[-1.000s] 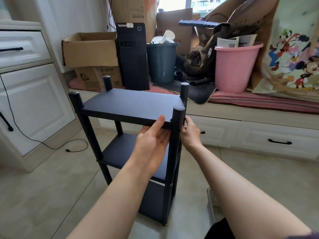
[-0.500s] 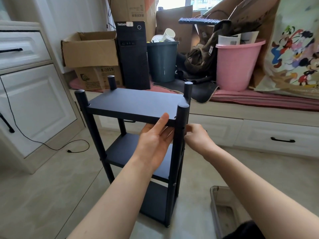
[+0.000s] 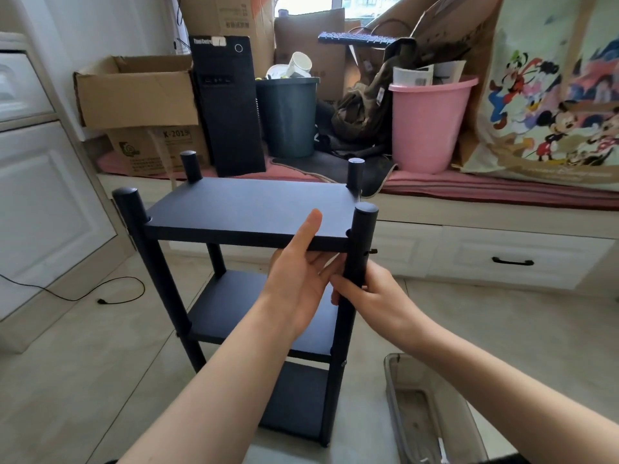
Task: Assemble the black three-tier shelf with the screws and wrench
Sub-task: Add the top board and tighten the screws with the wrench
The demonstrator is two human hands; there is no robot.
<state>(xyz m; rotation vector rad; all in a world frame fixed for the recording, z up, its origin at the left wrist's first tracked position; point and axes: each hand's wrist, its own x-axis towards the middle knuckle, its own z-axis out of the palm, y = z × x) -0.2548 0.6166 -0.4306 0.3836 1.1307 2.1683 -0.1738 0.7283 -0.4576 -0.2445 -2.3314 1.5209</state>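
Shelf [image 3: 248, 209] top underside behind left hand [image 3: 298, 279]

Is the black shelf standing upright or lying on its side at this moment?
Upright. The shelf has its posts vertical and three boards level, one above another, feet toward the floor.
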